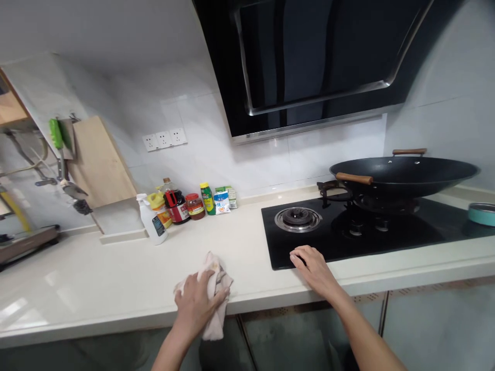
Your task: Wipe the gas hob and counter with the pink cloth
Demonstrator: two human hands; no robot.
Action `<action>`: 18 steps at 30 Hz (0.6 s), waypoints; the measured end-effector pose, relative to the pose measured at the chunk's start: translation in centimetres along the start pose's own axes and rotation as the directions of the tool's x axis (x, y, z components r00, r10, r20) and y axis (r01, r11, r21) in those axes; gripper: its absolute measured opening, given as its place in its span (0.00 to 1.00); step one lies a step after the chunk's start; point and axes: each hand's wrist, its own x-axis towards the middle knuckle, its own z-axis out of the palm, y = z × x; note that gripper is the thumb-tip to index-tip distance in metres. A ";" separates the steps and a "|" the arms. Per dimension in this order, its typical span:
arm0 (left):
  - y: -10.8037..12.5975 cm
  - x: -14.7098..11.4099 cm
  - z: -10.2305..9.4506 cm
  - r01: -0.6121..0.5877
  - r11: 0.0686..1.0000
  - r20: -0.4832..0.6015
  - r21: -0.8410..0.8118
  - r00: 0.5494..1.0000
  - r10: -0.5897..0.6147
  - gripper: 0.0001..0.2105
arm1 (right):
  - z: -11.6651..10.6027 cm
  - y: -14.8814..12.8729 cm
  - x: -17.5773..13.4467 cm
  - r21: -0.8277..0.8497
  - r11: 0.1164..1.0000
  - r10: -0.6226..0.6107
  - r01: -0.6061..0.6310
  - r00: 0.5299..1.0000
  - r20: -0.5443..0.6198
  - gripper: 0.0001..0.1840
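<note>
On the white countertop [112, 278], near its front edge, lies a crumpled pale cloth [223, 281], part of which hangs over the edge. My left hand [195, 301] presses down on this cloth with its fingers curved around it. My right hand [315, 270] is at the front left of the black gas stove [332, 245], its fingers loosely bent and apart, with nothing held. I cannot tell whether its fingertips touch the glass. The left burner [298, 219] sits just beyond that hand.
A large wok [406, 172] stands on the stove under the range hood [317, 62]. Along the wall are a white spray bottle [151, 221], a dark sauce bottle [174, 203], a red-lidded jar [195, 207] and a green shaker [208, 200]. A teal container [483, 214] sits far right; a cutting board [98, 162] hangs left.
</note>
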 end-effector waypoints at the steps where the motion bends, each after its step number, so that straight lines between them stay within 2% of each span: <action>1: 0.6 0.6 -0.1 0.008 1.000 0.012 -0.011 1.000 -0.008 0.25 | -0.1 -0.1 0.0 -0.005 1.000 -0.005 0.005 1.000 0.004 0.17; 7: 3.7 5.0 -0.3 -0.026 0.997 0.164 -0.070 0.986 0.037 0.32 | -0.2 -0.3 -0.1 -0.016 1.000 -0.020 0.020 1.000 0.020 0.16; 11: 6.4 7.3 0.1 -0.063 0.996 0.202 -0.068 0.976 0.076 0.34 | -0.1 -0.3 0.0 -0.018 0.999 -0.028 0.028 0.999 0.017 0.16; 15: 9.9 8.1 0.4 -0.089 0.993 0.197 -0.079 0.975 0.103 0.35 | 0.0 -0.2 0.0 -0.027 0.999 -0.042 0.042 0.999 0.010 0.15; 18: 12.2 7.5 0.3 -0.137 0.984 0.195 -0.118 0.968 0.158 0.34 | 0.2 -0.1 0.1 -0.038 0.998 -0.042 0.042 0.999 0.013 0.15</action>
